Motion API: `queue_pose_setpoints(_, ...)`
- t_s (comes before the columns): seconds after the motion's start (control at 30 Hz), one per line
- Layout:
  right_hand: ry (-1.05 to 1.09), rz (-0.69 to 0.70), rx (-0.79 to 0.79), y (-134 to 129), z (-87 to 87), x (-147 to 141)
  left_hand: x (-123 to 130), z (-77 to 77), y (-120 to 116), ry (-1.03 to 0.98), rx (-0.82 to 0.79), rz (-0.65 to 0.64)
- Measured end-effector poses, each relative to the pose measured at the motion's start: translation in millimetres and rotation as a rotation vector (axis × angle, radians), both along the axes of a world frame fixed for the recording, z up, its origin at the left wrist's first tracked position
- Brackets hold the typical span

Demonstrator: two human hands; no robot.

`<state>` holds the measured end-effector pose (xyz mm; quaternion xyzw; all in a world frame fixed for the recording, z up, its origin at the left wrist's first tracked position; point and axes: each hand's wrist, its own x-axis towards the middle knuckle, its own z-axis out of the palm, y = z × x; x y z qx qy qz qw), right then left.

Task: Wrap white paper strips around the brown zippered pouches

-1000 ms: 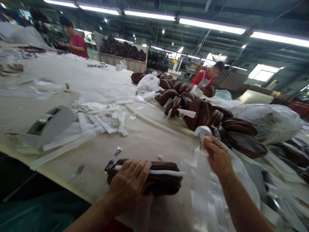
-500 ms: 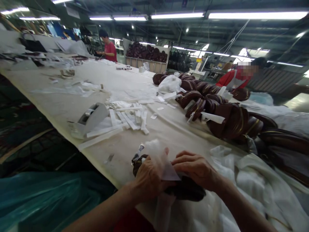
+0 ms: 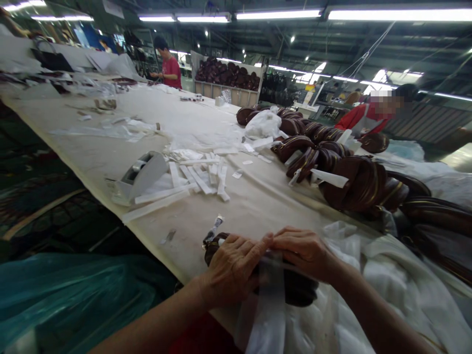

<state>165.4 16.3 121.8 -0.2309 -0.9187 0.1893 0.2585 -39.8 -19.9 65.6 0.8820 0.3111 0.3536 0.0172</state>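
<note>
A small dark brown bag (image 3: 300,291) lies at the table's near edge, mostly covered by my hands. My left hand (image 3: 234,265) is closed over its left part, the thumb reaching toward the middle. From the right, my right hand (image 3: 308,251) bends over the bag, fingertips pressed together at the top of a translucent white strip (image 3: 271,300). The strip passes over the bag and hangs down toward me. Both hands' fingertips meet above it. A wrapped metal zip pull (image 3: 214,228) sticks out at the bag's left end.
Loose white strips (image 3: 199,179) lie beside a grey tape dispenser (image 3: 142,177). Several brown round bags (image 3: 354,182) are piled along the right. White wrapping material (image 3: 387,265) lies by my right arm, teal plastic (image 3: 84,300) at lower left. Two people in red work farther off.
The white strip, bunched up above the bag between my hands before, now lies over it and hangs toward me. My fingertips have come together on top.
</note>
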Motion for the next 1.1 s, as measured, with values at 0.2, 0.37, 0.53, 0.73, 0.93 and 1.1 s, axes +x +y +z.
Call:
queue_pose_setpoints(0.2,-0.084,0.038,0.09,-0.2,4.1,-5.2,0.0,1.1,0.7,0.052,0.096,-0.008)
queue_pose_setpoints(0.37,-0.132,0.075,-0.072,6.9,2.9,1.4,1.2,-0.6,-1.3,0.049,0.134,-0.005)
queue_pose_setpoints(0.53,-0.141,0.003,-0.271,20.6,-9.2,13.7,-1.0,-2.0,-1.6,0.008,0.176,-0.017)
queue_pose_setpoints(0.73,0.048,-0.058,-0.796,29.4,-52.8,23.2,0.3,0.7,-1.1,-0.073,0.131,-0.055)
queue_pose_setpoints(0.93,0.207,-0.16,-1.026,25.9,-69.8,26.7,0.7,1.9,-0.9,-0.062,0.036,-0.043)
queue_pose_setpoints(1.1,0.239,-0.223,-1.078,23.8,-77.2,25.2,1.6,5.6,1.0,-0.035,-0.008,-0.047)
